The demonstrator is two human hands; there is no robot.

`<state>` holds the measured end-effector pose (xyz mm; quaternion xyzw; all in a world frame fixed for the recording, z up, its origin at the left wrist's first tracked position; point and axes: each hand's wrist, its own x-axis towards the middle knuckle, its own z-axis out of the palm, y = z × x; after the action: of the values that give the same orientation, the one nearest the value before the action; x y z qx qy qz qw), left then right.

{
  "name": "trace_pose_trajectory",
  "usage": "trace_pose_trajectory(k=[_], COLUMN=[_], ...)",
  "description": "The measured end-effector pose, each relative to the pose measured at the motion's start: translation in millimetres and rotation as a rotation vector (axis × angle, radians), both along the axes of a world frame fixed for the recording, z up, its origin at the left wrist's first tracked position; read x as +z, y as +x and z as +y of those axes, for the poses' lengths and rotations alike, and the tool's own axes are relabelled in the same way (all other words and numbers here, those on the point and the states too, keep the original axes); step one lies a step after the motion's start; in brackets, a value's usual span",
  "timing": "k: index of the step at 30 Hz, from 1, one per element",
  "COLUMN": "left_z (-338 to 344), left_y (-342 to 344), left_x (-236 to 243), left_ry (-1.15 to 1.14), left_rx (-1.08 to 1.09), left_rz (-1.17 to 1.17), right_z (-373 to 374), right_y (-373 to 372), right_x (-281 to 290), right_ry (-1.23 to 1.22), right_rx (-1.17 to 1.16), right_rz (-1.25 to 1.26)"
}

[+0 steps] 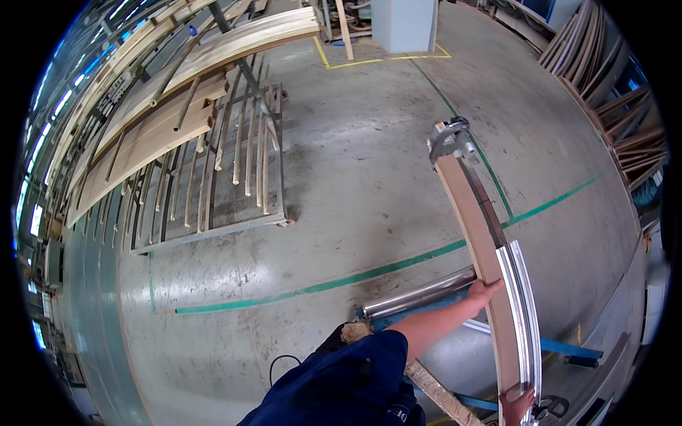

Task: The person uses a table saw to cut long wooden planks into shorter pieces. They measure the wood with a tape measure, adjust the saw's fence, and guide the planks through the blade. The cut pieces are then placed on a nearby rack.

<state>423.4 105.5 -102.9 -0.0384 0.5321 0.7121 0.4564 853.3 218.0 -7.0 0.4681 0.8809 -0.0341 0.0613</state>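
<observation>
A long, narrow wooden board runs away from me on the right, with silvery metal rails along its right side. My left hand is closed on the board's left edge about midway along. Close to me, at the board's near end, my right hand is closed over it, fingers toward the rails; part of this hand is cut off by the picture's lower edge. A metal end piece with a round knob stands at the far end of the board. Beside my right hand is a dark handwheel.
A shiny metal roller on a blue frame lies under the board, left of it. A rack with wooden planks and rods stands at the left. More long strips lean at the far right. Green lines mark the grey floor.
</observation>
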Motion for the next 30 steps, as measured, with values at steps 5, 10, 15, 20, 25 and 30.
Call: trace_pose_trajectory(k=[5, 10, 15, 20, 25, 30], left_z=[-9, -38, -44, -59, -70, -83], left_y=[-11, -31, -34, -36, -32, -19], left_x=[9, 24, 2, -3, 9, -23], left_ry=[0.005, 0.046, 0.018, 0.168, 0.108, 0.114], left_rx=[-0.126, -0.247, -0.444, -0.461, -0.486, -0.510], left_rz=[0.013, -0.027, -0.032, -0.077, 0.070, 0.420], right_z=[43, 28, 37, 31, 39, 23], right_y=[57, 12, 34, 19, 47, 5], right_x=[-47, -26, -20, -13, -34, -11], right_ry=[0.118, 0.046, 0.067, 0.134, 0.281, -0.038], right_rx=[0.134, 0.139, 0.088, 0.140, 0.249, -0.019], right_rz=[-0.204, -0.303, -0.416, -0.438, -0.310, -0.067])
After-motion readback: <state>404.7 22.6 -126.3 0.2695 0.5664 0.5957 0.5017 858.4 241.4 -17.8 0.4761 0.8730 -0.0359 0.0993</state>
